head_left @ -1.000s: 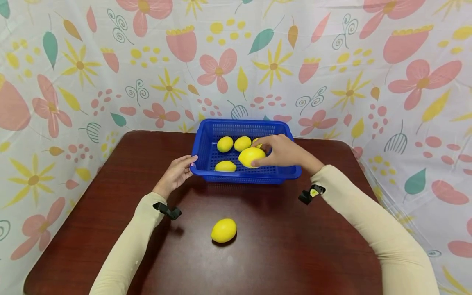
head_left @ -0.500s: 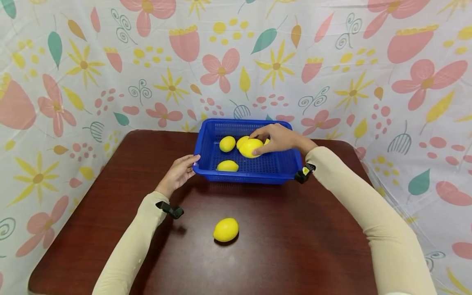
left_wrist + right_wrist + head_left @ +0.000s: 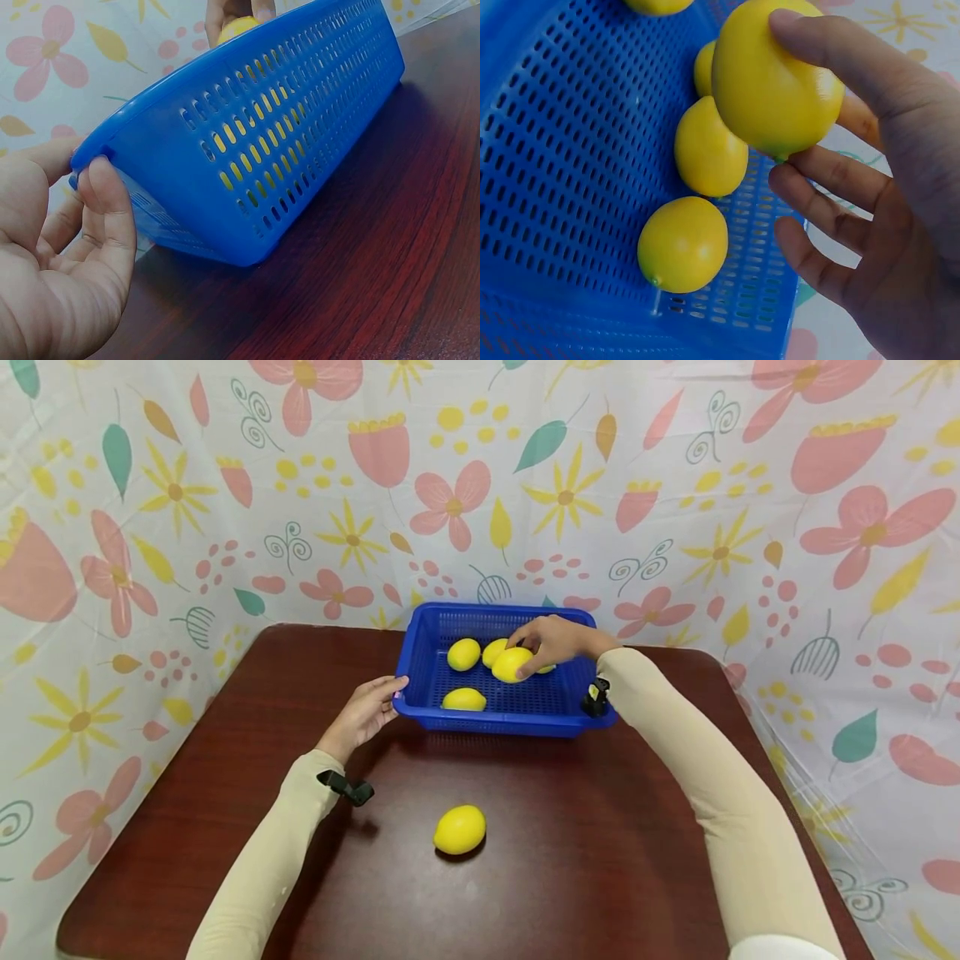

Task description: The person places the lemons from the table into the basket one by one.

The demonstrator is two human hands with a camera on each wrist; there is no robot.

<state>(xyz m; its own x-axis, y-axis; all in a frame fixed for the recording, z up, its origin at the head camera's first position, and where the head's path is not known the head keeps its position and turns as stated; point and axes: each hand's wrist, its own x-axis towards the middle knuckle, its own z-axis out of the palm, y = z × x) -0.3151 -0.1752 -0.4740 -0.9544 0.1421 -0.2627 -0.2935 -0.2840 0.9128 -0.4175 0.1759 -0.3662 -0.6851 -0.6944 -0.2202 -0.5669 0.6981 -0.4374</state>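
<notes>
In the head view my right hand (image 3: 555, 640) holds a yellow lemon (image 3: 512, 665) above the inside of a blue plastic basket (image 3: 510, 724). The right wrist view shows thumb and fingers around this lemon (image 3: 772, 82), with the other fingers spread below it. Several more lemons lie on the basket floor, among them a back-left lemon (image 3: 464, 654) and a front-left lemon (image 3: 464, 699); one at the right is partly covered by the hand. My left hand (image 3: 365, 714) pinches the basket's near left rim between thumb and fingers, seen closely in the left wrist view.
A single lemon (image 3: 460, 830) lies on the dark red-brown wooden table (image 3: 570, 843), in front of the basket. Behind the table hangs a white cloth (image 3: 300, 477) printed with flowers and leaves. Both wrists wear black camera mounts.
The right hand has carried its lemon farther back over the basket, and the right forearm has swung inward. The left hand keeps its grip on the rim; the view has shifted slightly.
</notes>
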